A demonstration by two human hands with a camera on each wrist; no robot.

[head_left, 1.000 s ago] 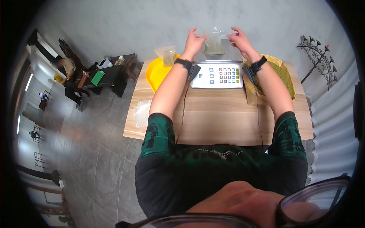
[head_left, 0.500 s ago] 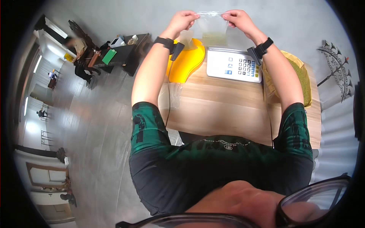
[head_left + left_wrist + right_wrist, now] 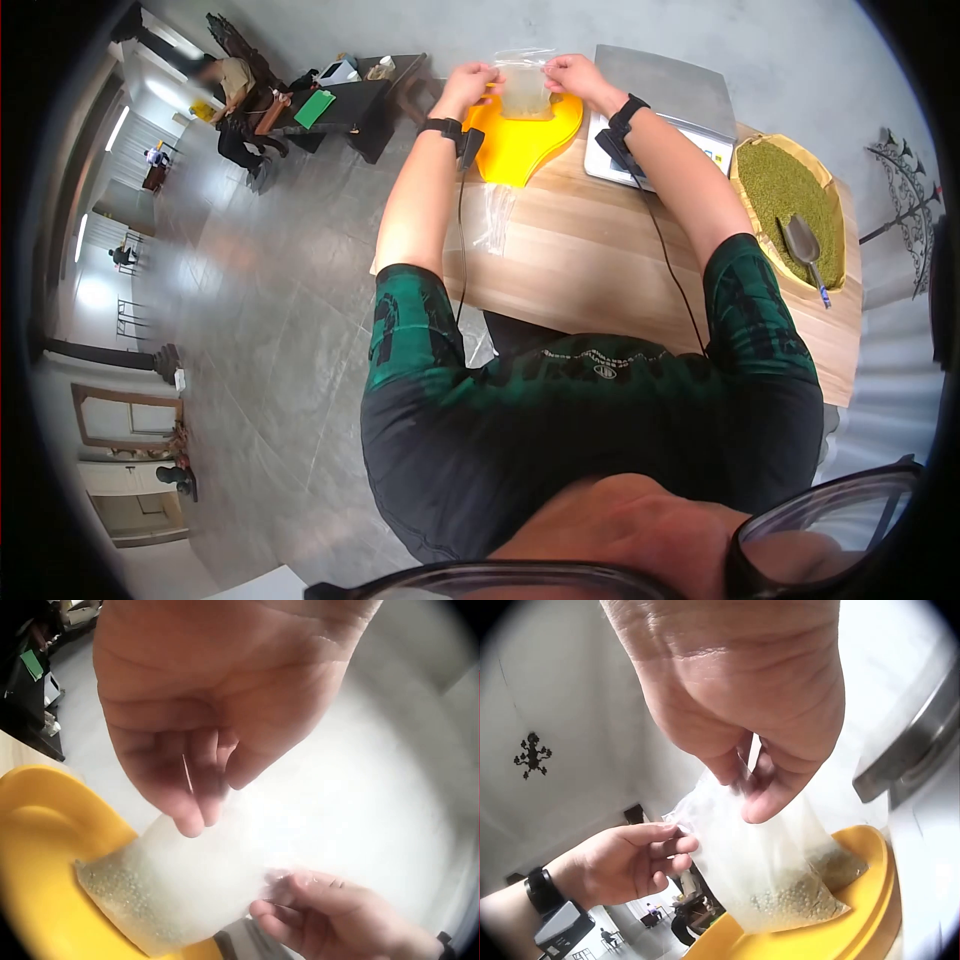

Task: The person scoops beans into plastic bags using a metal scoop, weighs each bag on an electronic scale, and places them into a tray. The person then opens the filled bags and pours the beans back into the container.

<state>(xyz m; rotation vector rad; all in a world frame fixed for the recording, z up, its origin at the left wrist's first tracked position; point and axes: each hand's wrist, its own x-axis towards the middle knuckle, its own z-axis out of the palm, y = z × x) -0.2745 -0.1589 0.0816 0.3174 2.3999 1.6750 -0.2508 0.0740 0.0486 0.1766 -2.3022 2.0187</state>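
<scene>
A clear plastic bag (image 3: 524, 92) with small green grains in its bottom hangs upright over the yellow tray (image 3: 525, 150). Its lower end overlaps the tray floor in both wrist views. Thumb and fingers of my right hand (image 3: 582, 80) pinch the bag's top edge, seen closest in the right wrist view. My left hand (image 3: 634, 862) is at the opposite top corner, its fingers loosely bent and the thumb tip right by the plastic. Behind the held bag, another filled bag (image 3: 838, 866) lies in the tray.
A digital scale (image 3: 665, 90) with a metal plate stands right of the tray. Farther right, an open paper sack (image 3: 745, 175) of green grains holds a metal scoop (image 3: 800, 240). Flat empty bags (image 3: 492, 225) lie before the tray. A person (image 3: 235, 85) sits at the far left.
Both hands have carried the bag left from the scale to over the yellow tray, after taking its top corners. The left fingers have loosened. The head view has turned, and the scoop now shows.
</scene>
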